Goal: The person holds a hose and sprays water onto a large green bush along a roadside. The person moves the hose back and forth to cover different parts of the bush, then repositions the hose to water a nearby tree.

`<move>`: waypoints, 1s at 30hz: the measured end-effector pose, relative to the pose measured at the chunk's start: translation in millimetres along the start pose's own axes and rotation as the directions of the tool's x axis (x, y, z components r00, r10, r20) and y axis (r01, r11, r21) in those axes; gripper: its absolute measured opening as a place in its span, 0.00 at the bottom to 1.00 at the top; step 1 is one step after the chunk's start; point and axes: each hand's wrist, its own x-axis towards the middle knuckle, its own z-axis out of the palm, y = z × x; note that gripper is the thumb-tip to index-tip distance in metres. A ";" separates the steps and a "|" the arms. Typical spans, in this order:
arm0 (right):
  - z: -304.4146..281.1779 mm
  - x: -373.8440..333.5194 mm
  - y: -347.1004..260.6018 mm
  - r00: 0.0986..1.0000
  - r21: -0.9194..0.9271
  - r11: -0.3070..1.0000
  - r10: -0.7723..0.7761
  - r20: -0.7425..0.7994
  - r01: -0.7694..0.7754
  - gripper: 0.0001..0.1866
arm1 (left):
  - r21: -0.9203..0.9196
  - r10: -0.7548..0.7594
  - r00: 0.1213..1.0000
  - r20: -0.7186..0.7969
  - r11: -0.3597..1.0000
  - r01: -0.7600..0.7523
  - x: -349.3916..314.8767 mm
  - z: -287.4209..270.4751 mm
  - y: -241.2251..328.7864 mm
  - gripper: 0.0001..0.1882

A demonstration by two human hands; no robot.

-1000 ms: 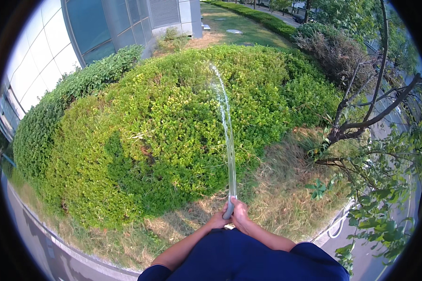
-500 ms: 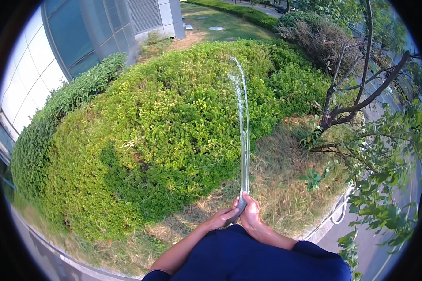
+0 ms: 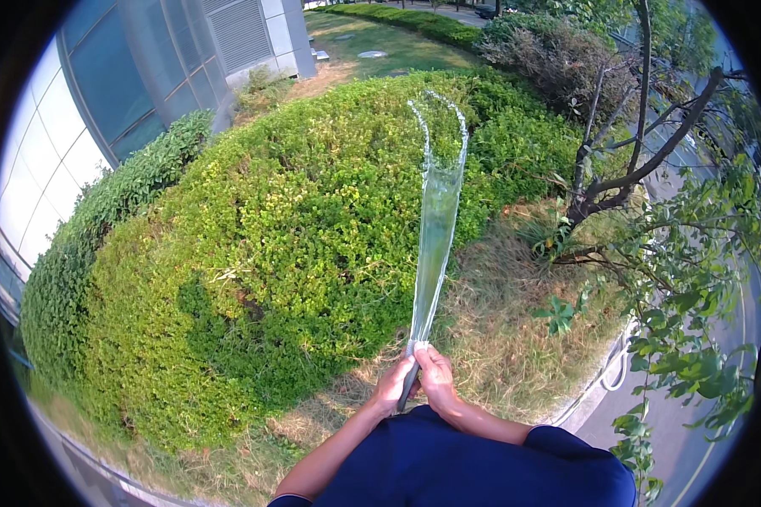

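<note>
Both hands are closed around the end of a grey hose close in front of my body. My left hand wraps it from the left side. My right hand grips it from the right, its thumb and fingers up at the mouth. From there a clear sheet of water fans upward and away, with two bright edges that break into drops at the far end. Behind and under the water spreads a broad green hedge. How the fingertips press the hose mouth is partly hidden.
A bare-branched tree and leafy twigs stand on the right. Dry grass borders the hedge. A pale hose loop lies by the kerb and grey pavement. A glass-fronted building rises at far left.
My hands and the hose end have shifted a little left, the hose now more upright. The narrow water jet has widened into a flat sheet with two separate tips.
</note>
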 end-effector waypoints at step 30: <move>26.8 -4.9 89.9 0.571 -0.479 0.870 0.336 0.749 0.118 0.28 | -0.103 0.140 0.984 -0.110 0.983 -0.152 -44.8 -31.1 38.7 0.21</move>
